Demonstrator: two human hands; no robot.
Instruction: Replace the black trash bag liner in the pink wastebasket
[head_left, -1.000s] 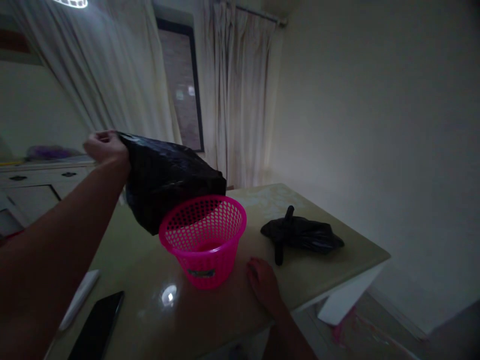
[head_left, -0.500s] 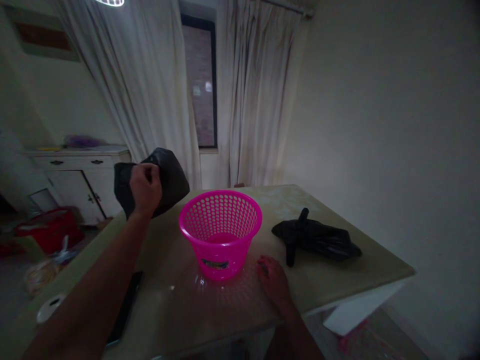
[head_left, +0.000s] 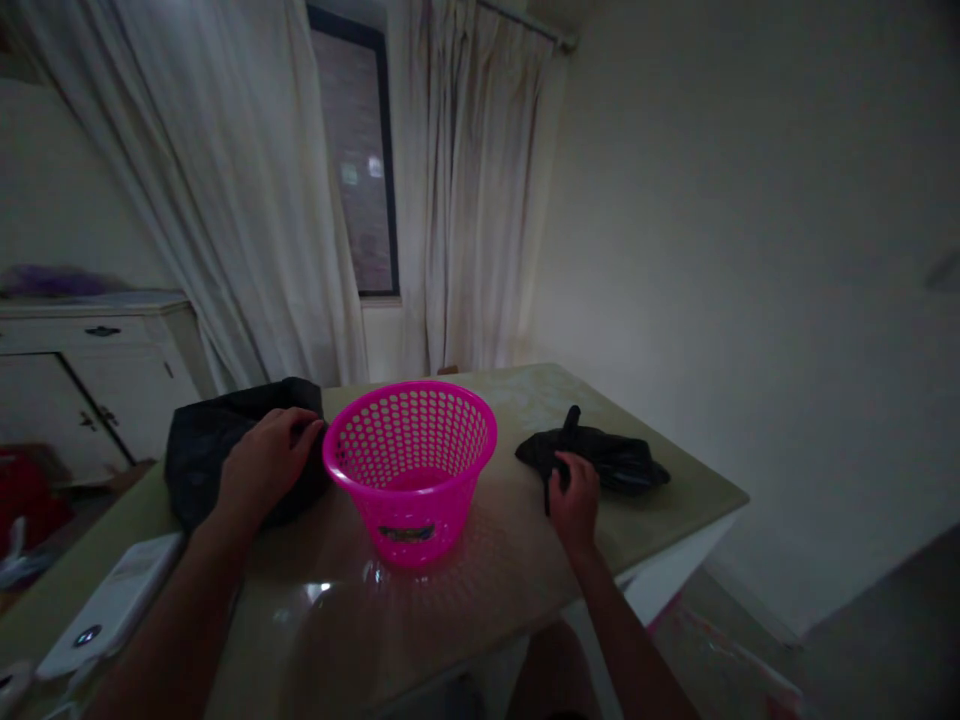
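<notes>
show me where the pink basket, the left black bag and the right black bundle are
Pink basket (head_left: 444, 510): head view, front wall below the rim.
Left black bag (head_left: 201, 455): head view, its left part.
Right black bundle (head_left: 616, 461): head view, middle of its body.

Dim, muted light, small white glare on the glossy tabletop (head_left: 337, 640), dark corners, soft detail.
</notes>
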